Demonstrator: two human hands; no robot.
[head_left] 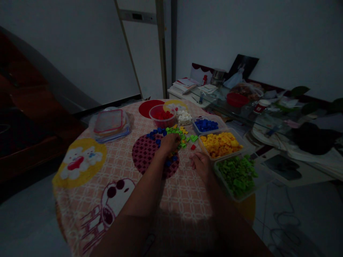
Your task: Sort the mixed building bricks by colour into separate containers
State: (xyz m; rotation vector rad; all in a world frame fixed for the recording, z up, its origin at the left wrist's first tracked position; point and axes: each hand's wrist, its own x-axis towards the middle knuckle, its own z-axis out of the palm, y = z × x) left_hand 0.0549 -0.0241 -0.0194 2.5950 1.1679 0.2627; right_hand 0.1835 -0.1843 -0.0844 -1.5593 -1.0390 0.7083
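Fingers bent down into a loose heap of small green, blue and yellow plastic blocks (171, 132) at the middle of a pink patterned tablecloth (184, 192), my left hand (169, 143) works in dim light; its fingertips are hidden, so I cannot tell whether they pinch a piece. My right hand (200, 163), fingers curled inward, rests beside a single red plastic block (193, 147), apart from it; whether anything sits inside the curl I cannot tell. The blocks look light, stiff and hard to break, perhaps a little slick, and are best taken by opposite sides between thumb and forefinger (small enough, I judge, to skitter off if squeezed at a corner). I count four containers of sorted colour: one round clear plastic bowl (153, 120) of red pieces and three rectangular clear plastic tubs, holding blue pieces (206, 125), yellow pieces (221, 144) and green pieces (238, 175). One mound of white pieces (184, 117) lies on the cloth by the bowl, and one stack of clear lidded containers (109, 125) stands to my left. The heaped blocks overlap too much to number.
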